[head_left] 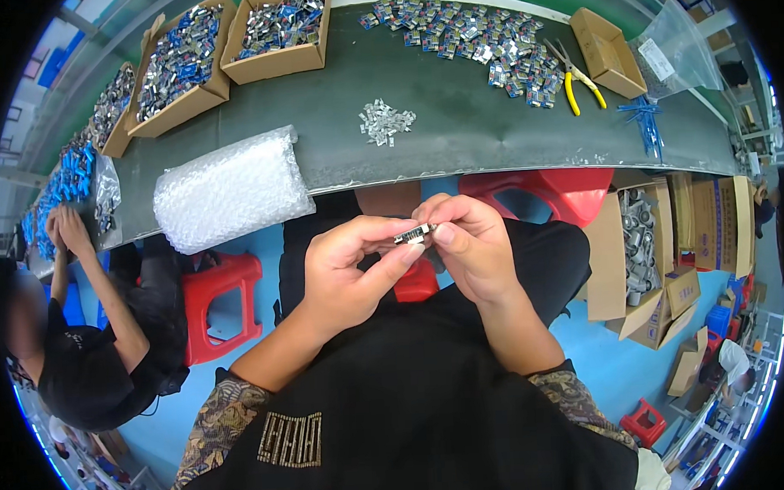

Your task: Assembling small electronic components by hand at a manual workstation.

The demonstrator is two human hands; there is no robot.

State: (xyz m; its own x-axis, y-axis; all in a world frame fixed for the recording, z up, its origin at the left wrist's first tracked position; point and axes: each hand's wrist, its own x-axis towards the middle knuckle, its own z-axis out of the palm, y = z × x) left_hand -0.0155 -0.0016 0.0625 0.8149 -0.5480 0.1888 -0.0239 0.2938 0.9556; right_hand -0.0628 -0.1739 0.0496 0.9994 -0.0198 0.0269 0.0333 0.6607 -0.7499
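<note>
My left hand [351, 268] and my right hand [474, 246] meet above my lap, in front of the bench edge. Between their thumbs and fingers they pinch a small dark metal-edged part [411, 235], with a pale piece at its lower side. Its exact kind is too small to make out. Beyond my hands, a pile of small clear-and-white pieces [387, 122] lies on the dark green bench [466, 143]. Farther back spreads a heap of small blue-and-silver parts [480, 43].
Yellow-handled pliers [574, 79] lie beside an open carton [608, 52] and blue strips [645, 125]. A bubble-wrap roll [233, 188] overhangs the bench edge at left, near part-filled cartons [183, 66]. A co-worker [93, 342] sits left; a box of metal parts [639, 245] stands right.
</note>
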